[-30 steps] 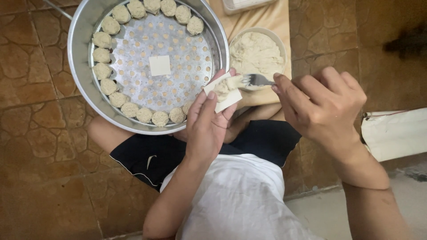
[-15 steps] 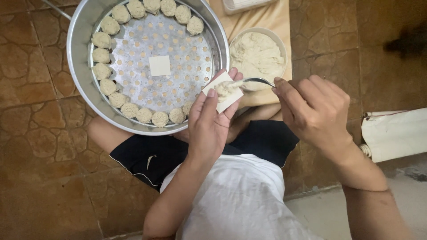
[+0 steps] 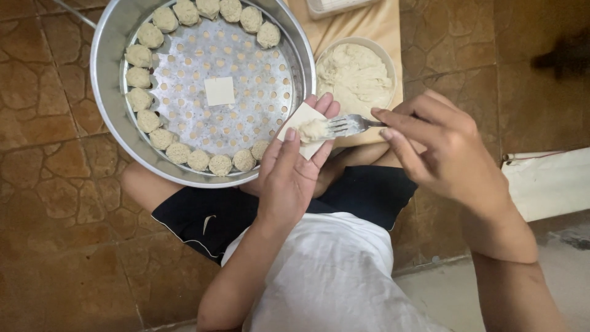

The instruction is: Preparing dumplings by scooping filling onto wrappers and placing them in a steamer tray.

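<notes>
This looks like a home, with food being made by hand down on the floor (image 3: 55,203), which is laid in brown stone-pattern tiles. A perforated metal steamer tray (image 3: 110,49) ringed with dumplings (image 3: 138,78) sits there beside a bowl of filling (image 3: 356,74).

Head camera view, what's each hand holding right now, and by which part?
The left hand cradles a square wrapper on its fingertips. The right hand pinches a fork by its handle.

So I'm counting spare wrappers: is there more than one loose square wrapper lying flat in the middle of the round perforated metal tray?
No, only one white square wrapper lies in the middle of the round perforated metal tray.
</notes>
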